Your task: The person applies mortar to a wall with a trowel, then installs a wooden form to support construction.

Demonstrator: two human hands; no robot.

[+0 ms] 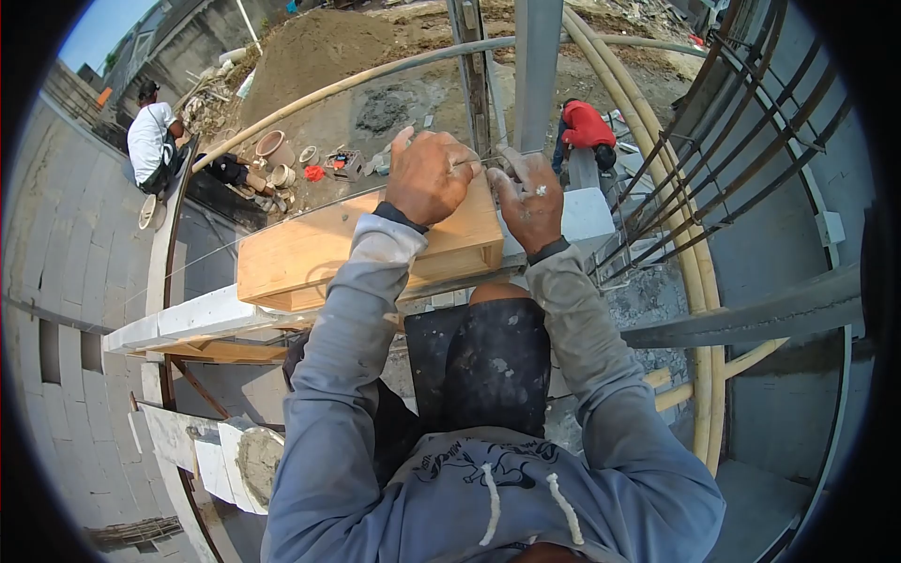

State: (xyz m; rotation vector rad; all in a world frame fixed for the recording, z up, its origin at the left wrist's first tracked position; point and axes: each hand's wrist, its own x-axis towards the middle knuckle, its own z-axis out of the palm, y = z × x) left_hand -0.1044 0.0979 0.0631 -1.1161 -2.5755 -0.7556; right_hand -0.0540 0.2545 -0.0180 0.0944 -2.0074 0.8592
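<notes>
My left hand (432,176) is closed above a long box-like wooden form (310,251), its thumb and forefinger pinched together. Close to its right, my right hand (532,200) is also closed, with its fingertips facing the left ones. Between them runs a short piece of thin string (485,161), partly hidden by the fingers. A taut line (202,256) slants up from the lower left toward my hands; where it ends is hidden. The wooden form rests along a row of white blocks (211,314), and another white block (589,218) lies beside my right wrist.
A steel post (538,80) rises just beyond my hands. Bent rebar (723,188) and bamboo poles (706,310) stand at the right. A bucket of mortar (260,464) is at lower left. One person (152,141) sits far left; another in red (588,125) bends below.
</notes>
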